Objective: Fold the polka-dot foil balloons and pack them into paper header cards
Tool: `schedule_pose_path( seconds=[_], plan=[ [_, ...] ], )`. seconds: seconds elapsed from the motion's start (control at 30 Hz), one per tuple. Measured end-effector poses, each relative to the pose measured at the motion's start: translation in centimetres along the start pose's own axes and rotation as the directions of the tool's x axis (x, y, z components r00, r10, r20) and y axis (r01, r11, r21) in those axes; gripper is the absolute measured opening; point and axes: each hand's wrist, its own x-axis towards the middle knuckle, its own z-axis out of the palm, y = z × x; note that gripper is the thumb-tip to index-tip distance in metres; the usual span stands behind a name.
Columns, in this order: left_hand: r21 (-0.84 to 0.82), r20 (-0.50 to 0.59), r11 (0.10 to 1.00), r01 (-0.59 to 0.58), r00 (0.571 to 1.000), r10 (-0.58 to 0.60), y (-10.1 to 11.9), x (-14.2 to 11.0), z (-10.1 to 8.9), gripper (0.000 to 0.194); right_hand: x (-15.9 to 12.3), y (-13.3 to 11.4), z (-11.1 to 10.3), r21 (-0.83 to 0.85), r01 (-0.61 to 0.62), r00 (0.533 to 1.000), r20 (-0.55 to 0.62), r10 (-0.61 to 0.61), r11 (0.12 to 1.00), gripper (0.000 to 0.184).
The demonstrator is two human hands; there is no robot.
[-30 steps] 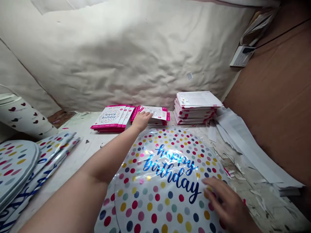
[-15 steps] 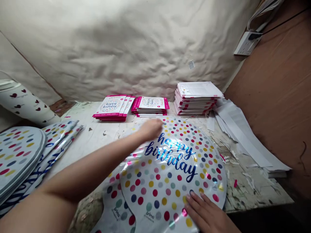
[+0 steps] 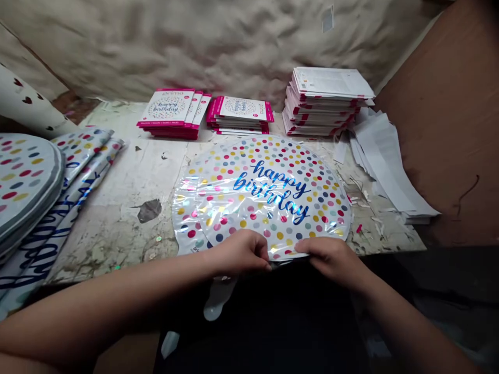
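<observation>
- Pinching the near edge of a round foil balloon (image 3: 261,197) with the left hand (image 3: 241,253) and the right hand (image 3: 331,259), fingers of each hand bunched together and clamped on the foil, a short gap between the hands.
- Lying flat at 12 o'clock from the hands on a stained work table (image 3: 117,171), dots and blue "happy birthday" lettering facing up.
- Fingertips tucked behind the foil edge, exact grip hard to make out; glare blurring part of the shiny film.
- Showing below the table edge at 6 o'clock, a pale foil tab (image 3: 215,300), half in shadow.
- Farther off at 12 o'clock, pink-edged packets (image 3: 167,111); at 1 o'clock, a taller white-topped stack (image 3: 327,88); at 2 o'clock, white paper strips (image 3: 385,161).
- Cut off by the frame: folded balloons (image 3: 27,182) at 9 o'clock, a heart-print roll (image 3: 23,98) at 10 o'clock.
</observation>
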Motion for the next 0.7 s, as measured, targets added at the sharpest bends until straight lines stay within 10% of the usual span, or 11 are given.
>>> schedule_pose_path(
  seconds=[0.23,0.37,0.57,0.7],
  plan=[
    [-0.062,0.049,0.998,-0.023,0.998,0.026,0.3,0.3,-0.8,0.018,1.9,-1.9,-1.5,0.104,-0.118,0.968,0.233,0.091,0.988,0.025],
    [0.151,-0.044,0.979,-0.14,0.988,0.148,1.0,-0.5,-0.7,0.023,3.0,-2.9,0.3,-0.079,-0.045,0.983,0.175,0.058,0.996,0.022],
    [0.283,-0.046,0.918,-0.276,0.953,0.301,0.5,-1.7,-0.4,0.024,3.5,-1.8,1.6,0.149,-0.186,0.982,0.063,0.178,0.971,0.019],
    [0.191,-0.047,0.968,-0.161,0.984,0.173,-0.1,-1.3,-0.5,0.02,3.4,-1.9,0.9,0.185,-0.209,0.975,0.11,0.191,0.96,0.014]
  ],
)
